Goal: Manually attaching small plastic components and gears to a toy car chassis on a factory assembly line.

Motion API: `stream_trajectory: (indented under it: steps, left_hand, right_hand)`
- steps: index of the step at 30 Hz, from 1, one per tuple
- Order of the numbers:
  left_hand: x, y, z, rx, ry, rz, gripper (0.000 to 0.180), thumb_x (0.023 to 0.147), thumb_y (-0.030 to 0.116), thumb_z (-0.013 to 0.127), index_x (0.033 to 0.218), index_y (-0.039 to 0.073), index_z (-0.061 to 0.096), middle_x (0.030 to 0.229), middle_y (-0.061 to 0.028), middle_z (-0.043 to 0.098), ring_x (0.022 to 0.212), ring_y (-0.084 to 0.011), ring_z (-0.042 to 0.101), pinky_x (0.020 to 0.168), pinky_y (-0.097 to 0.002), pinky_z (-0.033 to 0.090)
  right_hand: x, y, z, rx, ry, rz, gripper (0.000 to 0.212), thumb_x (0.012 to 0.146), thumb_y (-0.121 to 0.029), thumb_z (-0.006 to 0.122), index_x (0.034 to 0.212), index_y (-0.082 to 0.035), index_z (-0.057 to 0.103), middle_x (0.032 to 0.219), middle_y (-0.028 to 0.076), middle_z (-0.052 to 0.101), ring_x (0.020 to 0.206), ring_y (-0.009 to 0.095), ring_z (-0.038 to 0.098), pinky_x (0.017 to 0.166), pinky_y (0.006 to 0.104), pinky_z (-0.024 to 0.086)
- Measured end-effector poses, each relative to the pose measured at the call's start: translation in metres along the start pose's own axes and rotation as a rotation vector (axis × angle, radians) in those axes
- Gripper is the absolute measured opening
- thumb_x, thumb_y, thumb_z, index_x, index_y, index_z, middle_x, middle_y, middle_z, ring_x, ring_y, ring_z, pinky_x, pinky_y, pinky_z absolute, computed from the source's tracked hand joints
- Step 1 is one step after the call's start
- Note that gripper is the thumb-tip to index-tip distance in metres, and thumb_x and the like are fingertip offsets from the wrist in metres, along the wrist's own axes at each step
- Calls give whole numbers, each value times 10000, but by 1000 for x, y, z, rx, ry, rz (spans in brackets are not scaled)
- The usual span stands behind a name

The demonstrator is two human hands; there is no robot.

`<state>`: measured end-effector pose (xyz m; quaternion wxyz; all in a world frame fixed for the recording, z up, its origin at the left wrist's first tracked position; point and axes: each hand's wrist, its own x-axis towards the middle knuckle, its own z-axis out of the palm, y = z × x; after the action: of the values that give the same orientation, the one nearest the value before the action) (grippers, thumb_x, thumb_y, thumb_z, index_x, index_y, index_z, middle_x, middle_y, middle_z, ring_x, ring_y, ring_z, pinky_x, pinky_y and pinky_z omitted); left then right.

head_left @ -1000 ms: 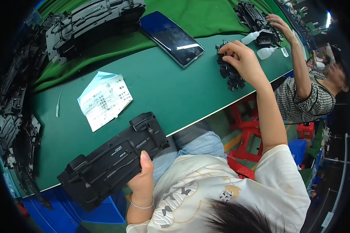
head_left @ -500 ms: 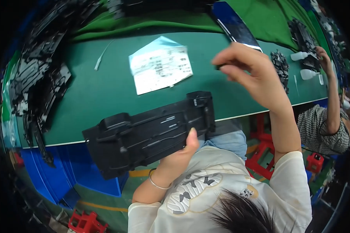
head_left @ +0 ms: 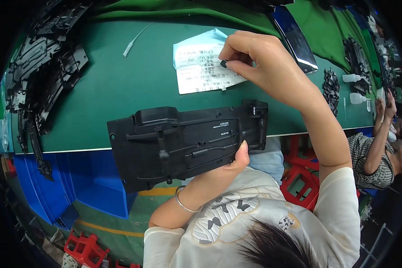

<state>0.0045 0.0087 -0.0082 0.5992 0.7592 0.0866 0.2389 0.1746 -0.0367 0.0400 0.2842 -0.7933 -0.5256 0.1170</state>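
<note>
A long black moulded plastic chassis plate [head_left: 183,145], ribbed and with small raised details, is tilted over the table's front edge. My left hand [head_left: 230,172] grips its lower edge, thumb on top and the other fingers hidden beneath. Above the paper slip, my right hand [head_left: 259,60] pinches a small black part [head_left: 224,64] between thumb and fingertips, apart from the plate. Too little of that part shows to tell its kind. The printed paper slip [head_left: 196,73] lies on a light blue sheet [head_left: 214,35] on the green table.
Piles of black plastic parts [head_left: 53,71] fill the left side; smaller black parts [head_left: 330,89] lie at the right. Near them are white bottles [head_left: 352,78]. A thin-tipped white tool [head_left: 130,46] lies behind. Blue bins [head_left: 100,190] and red stools [head_left: 301,185] stand below. Another person [head_left: 370,152] sits at right.
My right hand has moved left, over the paper slip, with the small black part. The plate has shifted slightly right and turned more level in my left hand.
</note>
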Motion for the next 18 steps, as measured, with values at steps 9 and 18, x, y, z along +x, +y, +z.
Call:
stream_trajectory:
  steps: [9,18]
  left_hand:
    - [-4,-6,0,42,-34,38,75,673,-10,569,735,3,528,652,-21,505,567,-110,464,538,-223,397]
    - [2,1,2,-13,12,-28,49,678,45,573,668,25,529,602,10,507,526,-94,474,495,-212,404]
  right_hand:
    - [1,0,1,-63,10,-50,91,680,31,535,763,25,497,674,77,481,595,159,501,542,244,407]
    - [0,3,2,-76,47,-108,89,674,27,543,756,19,508,672,78,479,587,168,497,532,245,402]
